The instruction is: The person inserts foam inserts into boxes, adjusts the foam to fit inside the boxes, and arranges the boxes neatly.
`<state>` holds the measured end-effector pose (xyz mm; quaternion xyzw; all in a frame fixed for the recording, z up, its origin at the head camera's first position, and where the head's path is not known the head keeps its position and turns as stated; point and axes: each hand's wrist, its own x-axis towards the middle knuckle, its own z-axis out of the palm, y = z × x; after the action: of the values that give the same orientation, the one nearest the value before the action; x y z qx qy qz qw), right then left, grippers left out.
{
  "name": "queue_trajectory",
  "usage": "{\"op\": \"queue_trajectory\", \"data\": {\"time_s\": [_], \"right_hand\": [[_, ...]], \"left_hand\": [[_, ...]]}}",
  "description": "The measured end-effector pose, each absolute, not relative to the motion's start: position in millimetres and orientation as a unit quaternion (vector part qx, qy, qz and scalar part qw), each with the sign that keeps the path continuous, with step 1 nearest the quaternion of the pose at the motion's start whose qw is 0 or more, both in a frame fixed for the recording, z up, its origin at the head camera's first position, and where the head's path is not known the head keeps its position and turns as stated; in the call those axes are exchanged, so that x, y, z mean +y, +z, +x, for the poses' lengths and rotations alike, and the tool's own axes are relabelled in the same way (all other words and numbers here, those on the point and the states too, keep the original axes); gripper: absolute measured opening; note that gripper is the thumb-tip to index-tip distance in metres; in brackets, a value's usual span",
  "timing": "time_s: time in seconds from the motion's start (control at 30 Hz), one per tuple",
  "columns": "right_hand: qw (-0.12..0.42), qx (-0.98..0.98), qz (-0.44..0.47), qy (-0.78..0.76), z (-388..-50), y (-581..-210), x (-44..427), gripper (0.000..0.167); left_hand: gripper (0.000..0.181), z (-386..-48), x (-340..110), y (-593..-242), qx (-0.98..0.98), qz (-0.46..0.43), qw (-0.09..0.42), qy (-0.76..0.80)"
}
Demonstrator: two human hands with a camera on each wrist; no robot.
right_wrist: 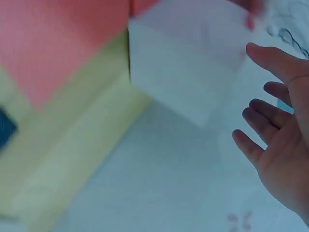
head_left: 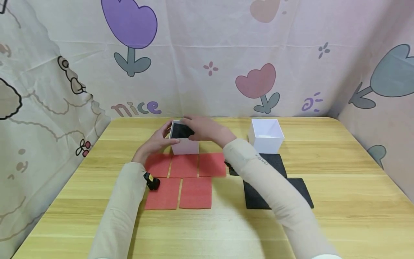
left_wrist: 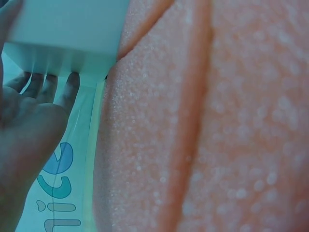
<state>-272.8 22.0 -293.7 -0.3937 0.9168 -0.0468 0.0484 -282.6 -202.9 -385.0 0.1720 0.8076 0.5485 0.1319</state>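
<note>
A white open-topped box point(head_left: 185, 147) stands at the table's back left with a black piece point(head_left: 181, 131) visible inside it. My left hand point(head_left: 158, 139) holds the box at its left side, thumb along the front rim. In the left wrist view its fingertips touch the box wall point(left_wrist: 63, 29). Over the box's right rim reaches my right hand point(head_left: 207, 128). Its fingers look relaxed and apart in the right wrist view, with nothing seen between them. Several red squares point(head_left: 195, 193) lie in two rows in front of the box.
A second white box point(head_left: 266, 138) stands at the back right. Several black squares point(head_left: 255, 194) lie in front of it, partly hidden under my right sleeve point(head_left: 275, 190). A printed cloth point(head_left: 200, 72) hangs behind the table point(head_left: 207, 233).
</note>
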Motion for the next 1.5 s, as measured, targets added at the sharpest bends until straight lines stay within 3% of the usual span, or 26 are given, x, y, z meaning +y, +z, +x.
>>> {"op": "queue_trajectory", "data": {"time_s": [0.23, 0.47, 1.03, 1.27, 1.5], "right_hand": [[0.048, 0.92, -0.379, -0.084, -273.6, -265.3, 63.0, 0.067], [0.041, 0.9, -0.408, -0.151, -252.5, -257.6, 109.5, 0.06], [0.044, 0.882, -0.397, -0.25, -183.8, -352.0, 215.0, 0.044], [0.088, 0.9, -0.332, -0.269, -159.6, -353.2, 259.4, 0.053], [0.095, 0.907, -0.304, -0.274, -142.5, -360.8, 293.7, 0.068]], "left_hand": [[0.092, -282.8, -203.4, -385.9, 0.81, 0.162, 0.125, 0.549], [0.093, -285.2, -204.1, -386.3, 0.81, 0.16, 0.126, 0.55], [0.092, -282.3, -201.7, -388.1, 0.8, 0.157, 0.127, 0.565], [0.092, -283.5, -201.5, -388.1, 0.799, 0.155, 0.127, 0.567], [0.093, -283.7, -200.1, -386.0, 0.797, 0.154, 0.131, 0.569]]}}
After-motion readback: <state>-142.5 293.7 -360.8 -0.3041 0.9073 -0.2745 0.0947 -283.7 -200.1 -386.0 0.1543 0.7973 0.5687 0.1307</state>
